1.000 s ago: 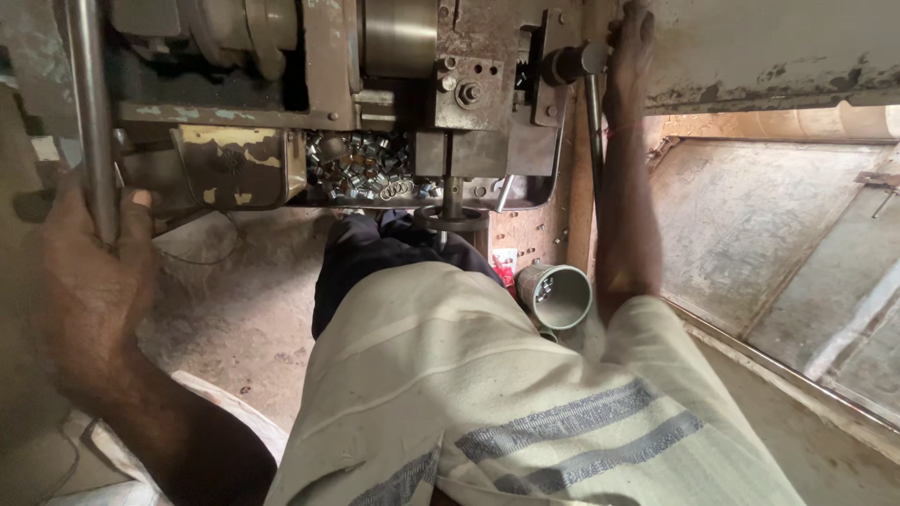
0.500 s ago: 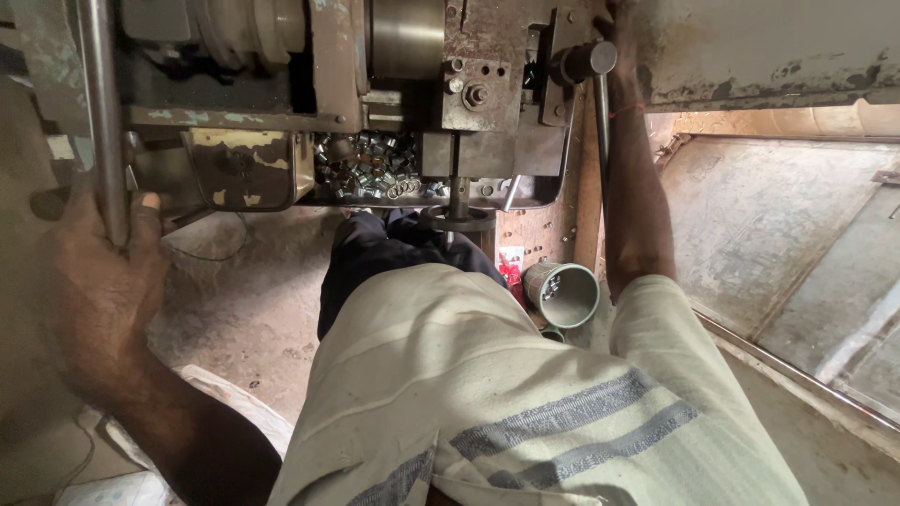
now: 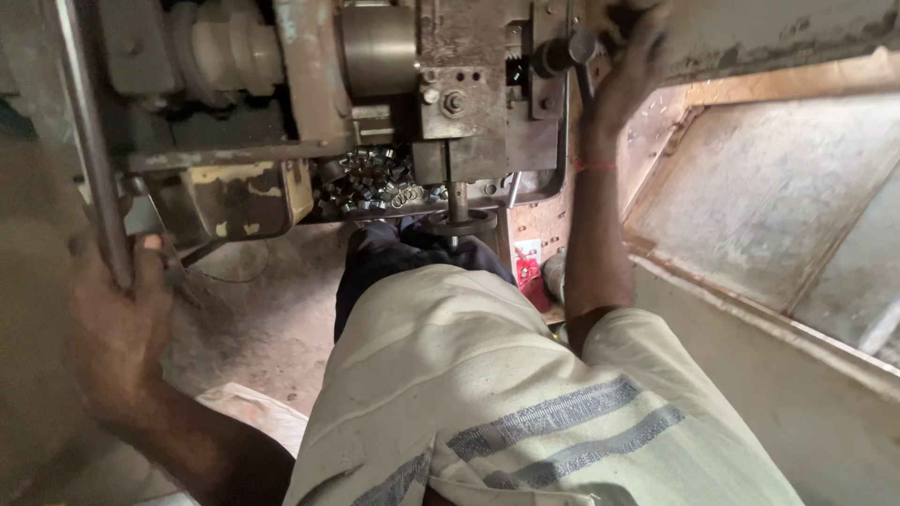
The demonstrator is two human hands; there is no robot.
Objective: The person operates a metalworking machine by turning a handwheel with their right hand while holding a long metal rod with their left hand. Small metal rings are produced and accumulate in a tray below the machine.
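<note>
My left hand (image 3: pixel 117 323) is closed around a long grey metal rod (image 3: pixel 92 141) at the left of an old press machine (image 3: pixel 394 103). My right hand (image 3: pixel 628 70), with a red thread at the wrist, reaches up and grips a dark handle lever (image 3: pixel 562 52) at the machine's top right. Below the machine's head a vertical punch (image 3: pixel 457 201) stands over a round die. A heap of small shiny metal rings (image 3: pixel 370 183) lies on the machine bed beside it. My striped cream shirt (image 3: pixel 506 403) and dark trousers fill the lower middle.
A slanted rusty metal panel (image 3: pixel 778 206) with a raised frame runs along the right. A red container (image 3: pixel 530 272) and a grey pipe end (image 3: pixel 555 276) sit low beside my right arm. Dusty concrete floor (image 3: pixel 262 319) lies on the left, with a white sack (image 3: pixel 253 412) below.
The view has shifted, so the machine now sits lower and larger. My right arm now covers most of the grey pipe end. Both hands keep their grips.
</note>
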